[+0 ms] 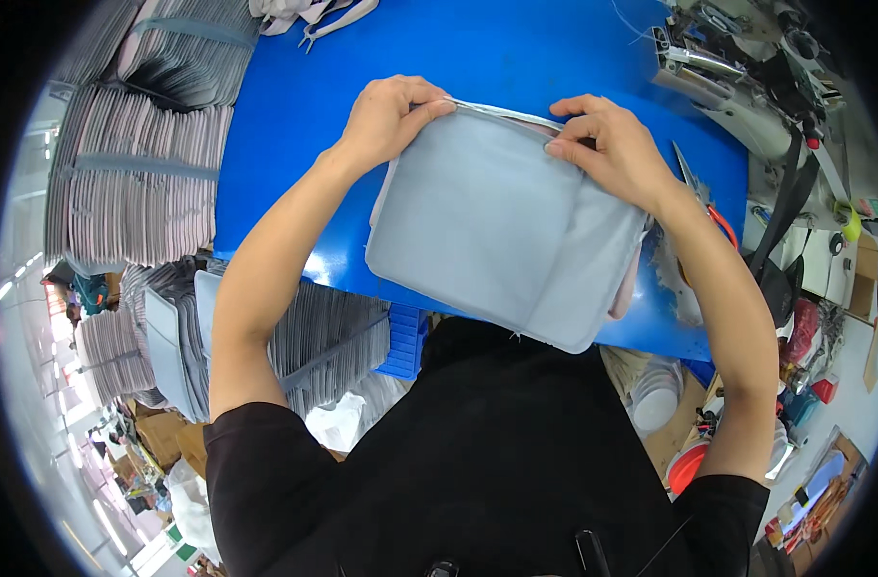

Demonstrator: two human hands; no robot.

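Note:
A flat grey fabric sleeve (472,216) with rounded corners lies on the blue table (294,115) in front of me, its near edge reaching past the table's edge toward my body. Pinkish fabric peeks out along its sides, and a pale strip (501,112) runs along the far edge. My left hand (389,115) pinches the far left corner between thumb and fingers. On the right part of that same edge, my right hand (607,144) is closed with thumb and index finger on the fabric. A crease or seam runs down the sleeve's right part.
Tall bundled stacks of grey and pinkish pieces (140,183) stand at the left. A sewing machine (737,111) occupies the far right. Scissors with red handles (722,226) lie beside my right forearm. At the far edge are small nippers (309,37). Below the table is a blue crate (402,341).

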